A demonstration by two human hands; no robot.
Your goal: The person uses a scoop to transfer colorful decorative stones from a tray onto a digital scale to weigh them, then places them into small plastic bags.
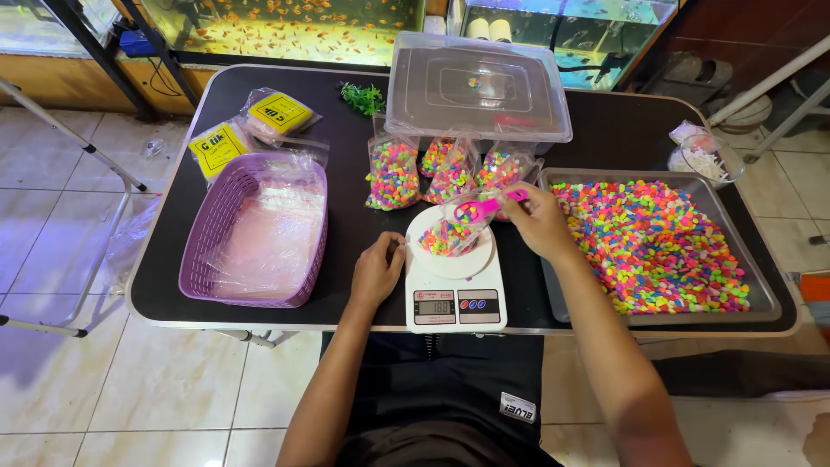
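A white kitchen scale (pixel 455 294) sits at the table's front edge with a clear bag of coloured pebbles (pixel 450 233) on its round platform. My right hand (pixel 540 220) holds a pink scoop (pixel 488 206) over the mouth of that bag. My left hand (pixel 377 270) rests on the table just left of the scale, its fingers curled near the platform's rim; I cannot tell if it touches the bag. A metal tray (pixel 769 303) full of bright coloured pebbles lies to the right.
Three filled pebble bags (pixel 393 173) stand behind the scale, before a clear lidded box (pixel 475 86). A purple basket (pixel 255 229) of empty bags and yellow-labelled packs (pixel 278 112) sit left. A small green plastic plant (pixel 363 98), a bag of white bits (pixel 705 160) and aquariums (pixel 285 30) lie beyond.
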